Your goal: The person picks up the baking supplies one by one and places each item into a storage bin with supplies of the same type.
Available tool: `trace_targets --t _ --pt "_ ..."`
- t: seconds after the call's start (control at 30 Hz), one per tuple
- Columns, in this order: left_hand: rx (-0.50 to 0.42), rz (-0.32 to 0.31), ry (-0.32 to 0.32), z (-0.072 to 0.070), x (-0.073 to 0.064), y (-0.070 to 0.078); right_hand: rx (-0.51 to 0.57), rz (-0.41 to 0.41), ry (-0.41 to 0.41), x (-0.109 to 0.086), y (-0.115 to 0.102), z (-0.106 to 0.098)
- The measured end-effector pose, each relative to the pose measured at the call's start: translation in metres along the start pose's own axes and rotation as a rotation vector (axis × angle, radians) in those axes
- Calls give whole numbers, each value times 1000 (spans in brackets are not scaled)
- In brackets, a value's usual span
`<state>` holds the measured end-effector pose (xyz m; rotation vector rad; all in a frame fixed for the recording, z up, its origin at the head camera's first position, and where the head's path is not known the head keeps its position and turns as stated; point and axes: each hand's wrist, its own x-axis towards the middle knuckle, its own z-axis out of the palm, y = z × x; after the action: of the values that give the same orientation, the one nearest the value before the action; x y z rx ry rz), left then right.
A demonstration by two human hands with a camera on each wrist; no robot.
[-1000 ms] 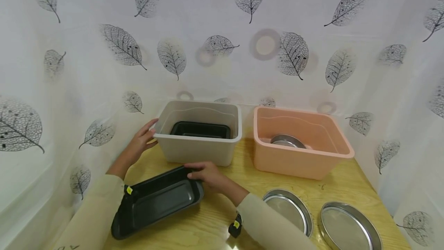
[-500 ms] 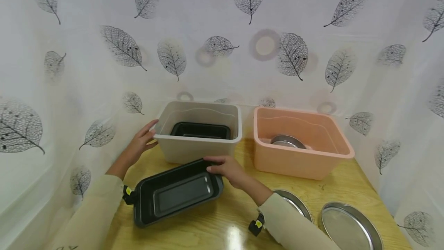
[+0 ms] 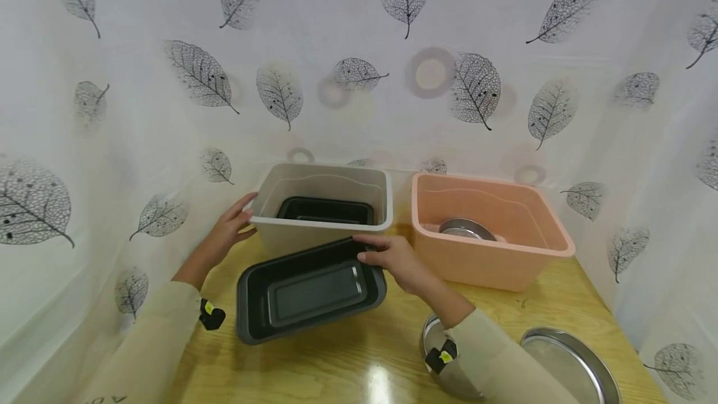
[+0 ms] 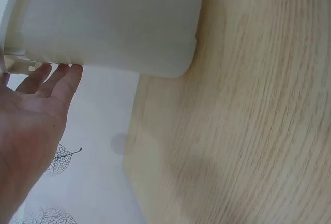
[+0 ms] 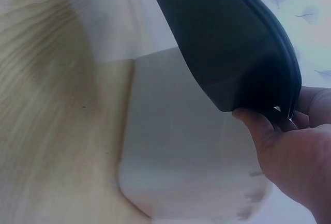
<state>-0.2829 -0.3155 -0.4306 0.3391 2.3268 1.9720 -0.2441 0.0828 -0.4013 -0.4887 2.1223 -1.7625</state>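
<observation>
"Who has the black baking pan [image 3: 316,292]?"

"The right hand [image 3: 401,264], pinching its right end above the table [image 3: 314,366]; the long axis runs leftward from there, before the gray bin [image 3: 294,235]; the left hand [image 3: 225,232], fingers nearly straight, touches that bin's left rim."

"Counts?"

"Two black pans, one inside [image 3: 325,211]; two bins, one peach [image 3: 465,264]; three round tins [image 3: 566,360], two toward the table's right edge."

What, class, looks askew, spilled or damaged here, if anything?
Nothing looks spilled or damaged. Only the black pan before the gray bin hangs askew, probably because the right hand holds it at just one end.
</observation>
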Motion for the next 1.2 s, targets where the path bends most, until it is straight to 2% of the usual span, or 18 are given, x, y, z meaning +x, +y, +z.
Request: trace_targets --t 0.1,0.33,0.43,0.67,0.83,1.0,1.2 --pt "13 0 2 0 0 0 19 -10 19 -1 -7 -4" --pt "30 -13 4 0 0 0 169 27 54 1 -24 -11" --pt "38 -18 5 0 0 0 178 18 72 2 -32 -15" --pt "79 -16 3 -1 0 1 127 -5 88 6 -50 -28" --pt "59 -14 6 -1 -1 0 163 -13 88 19 -59 -35" --pt "82 -28 16 -1 -1 0 166 -37 98 33 -62 -43" --pt "61 -38 10 -1 1 1 172 -56 172 50 -66 -50"
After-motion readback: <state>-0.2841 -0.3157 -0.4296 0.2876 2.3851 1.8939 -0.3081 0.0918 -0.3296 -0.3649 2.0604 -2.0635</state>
